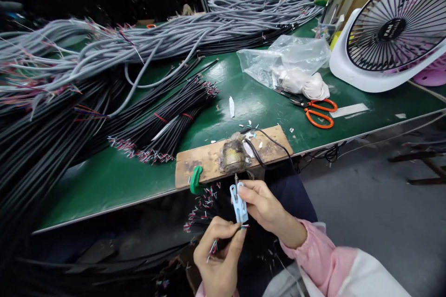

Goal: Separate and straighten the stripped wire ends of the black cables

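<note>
My left hand (218,255) pinches the stripped end of a black cable (213,247), its red, green and white wires showing between the fingers. My right hand (266,206) holds a light blue plastic tool (239,203) just above that cable end, its tip touching the wires. A bundle of black cables with stripped ends (205,202) lies across my lap below the table edge. Directly ahead, a wooden board (209,160) on the green table (114,181) carries a brownish metal fixture (232,155) with a black cord and a small tip pointing toward me.
Large heaps of grey cables (146,41) and black cables (52,130) cover the left and back of the table. Orange-handled scissors (315,109), a clear plastic bag (289,62) and a white desk fan (393,28) stand at the right. Grey floor lies right of the table.
</note>
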`<state>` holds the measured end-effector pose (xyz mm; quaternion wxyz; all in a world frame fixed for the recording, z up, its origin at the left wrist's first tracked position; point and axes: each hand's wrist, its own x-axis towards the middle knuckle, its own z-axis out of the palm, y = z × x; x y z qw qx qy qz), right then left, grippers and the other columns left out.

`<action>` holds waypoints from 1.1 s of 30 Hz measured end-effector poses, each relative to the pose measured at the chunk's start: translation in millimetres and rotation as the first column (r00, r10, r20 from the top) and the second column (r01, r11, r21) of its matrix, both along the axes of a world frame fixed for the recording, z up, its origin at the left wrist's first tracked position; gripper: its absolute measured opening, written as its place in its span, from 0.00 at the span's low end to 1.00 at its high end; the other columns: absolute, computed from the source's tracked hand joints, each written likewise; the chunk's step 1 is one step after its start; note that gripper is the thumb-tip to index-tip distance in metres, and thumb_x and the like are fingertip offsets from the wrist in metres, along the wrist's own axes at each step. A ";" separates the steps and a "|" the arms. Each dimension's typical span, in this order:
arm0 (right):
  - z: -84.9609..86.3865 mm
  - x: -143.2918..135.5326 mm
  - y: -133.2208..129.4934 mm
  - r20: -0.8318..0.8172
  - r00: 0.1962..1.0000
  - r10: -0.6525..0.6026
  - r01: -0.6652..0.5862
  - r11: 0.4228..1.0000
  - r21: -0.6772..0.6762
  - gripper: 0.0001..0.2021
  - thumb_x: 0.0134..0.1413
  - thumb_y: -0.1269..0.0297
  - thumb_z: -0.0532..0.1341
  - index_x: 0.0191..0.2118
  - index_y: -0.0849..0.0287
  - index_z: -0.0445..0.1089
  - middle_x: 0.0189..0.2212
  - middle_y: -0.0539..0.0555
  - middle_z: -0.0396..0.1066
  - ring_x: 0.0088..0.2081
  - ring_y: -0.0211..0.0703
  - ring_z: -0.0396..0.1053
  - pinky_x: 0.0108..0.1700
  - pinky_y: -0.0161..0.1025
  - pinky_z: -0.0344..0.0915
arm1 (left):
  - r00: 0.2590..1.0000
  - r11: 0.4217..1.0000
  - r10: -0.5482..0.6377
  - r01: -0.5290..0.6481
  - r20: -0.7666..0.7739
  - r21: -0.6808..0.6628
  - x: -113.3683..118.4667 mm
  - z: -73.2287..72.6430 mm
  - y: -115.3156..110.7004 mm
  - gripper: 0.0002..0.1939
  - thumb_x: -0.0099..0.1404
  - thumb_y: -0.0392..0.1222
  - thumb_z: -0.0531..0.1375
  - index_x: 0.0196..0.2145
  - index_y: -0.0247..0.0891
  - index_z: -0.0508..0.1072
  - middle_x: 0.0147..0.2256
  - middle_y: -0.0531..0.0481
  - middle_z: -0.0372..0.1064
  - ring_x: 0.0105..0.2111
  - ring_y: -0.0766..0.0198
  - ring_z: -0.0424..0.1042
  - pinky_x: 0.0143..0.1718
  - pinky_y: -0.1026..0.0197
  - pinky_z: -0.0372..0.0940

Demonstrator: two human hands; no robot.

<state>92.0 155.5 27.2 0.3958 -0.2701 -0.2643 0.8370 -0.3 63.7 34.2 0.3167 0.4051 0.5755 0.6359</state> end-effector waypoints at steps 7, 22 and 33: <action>-6.3 -4.2 -3.0 0.051 0.997 -0.056 0.057 0.998 -0.019 0.27 0.43 0.41 0.72 0.20 0.62 0.67 0.17 0.45 0.59 0.21 0.31 0.52 0.24 0.32 0.50 | 1.000 1.000 -0.001 0.000 -0.025 -0.030 1.0 1.1 0.9 0.10 0.61 0.36 0.69 0.24 0.40 0.75 0.23 0.56 0.66 0.24 0.67 0.64 0.26 0.66 0.60; -25.9 45.3 -54.4 0.241 0.970 -0.036 -0.038 0.955 0.296 0.17 0.56 0.50 0.68 0.30 0.61 0.74 0.25 0.50 0.69 0.26 0.35 0.63 0.28 0.33 0.60 | 0.975 0.947 -0.216 0.196 -0.051 -0.255 -9.8 -1.3 -29.1 0.11 0.64 0.35 0.67 0.23 0.38 0.74 0.22 0.57 0.63 0.23 0.68 0.60 0.26 0.65 0.55; -15.8 55.6 -69.4 0.361 0.921 -0.148 -0.100 0.805 0.585 0.06 0.60 0.64 0.67 0.37 0.61 0.78 0.30 0.54 0.73 0.30 0.38 0.69 0.31 0.34 0.64 | 0.955 0.947 -0.286 0.295 0.084 -0.131 -10.9 -35.0 -48.2 0.04 0.64 0.39 0.68 0.31 0.39 0.82 0.28 0.51 0.69 0.27 0.66 0.66 0.27 0.65 0.60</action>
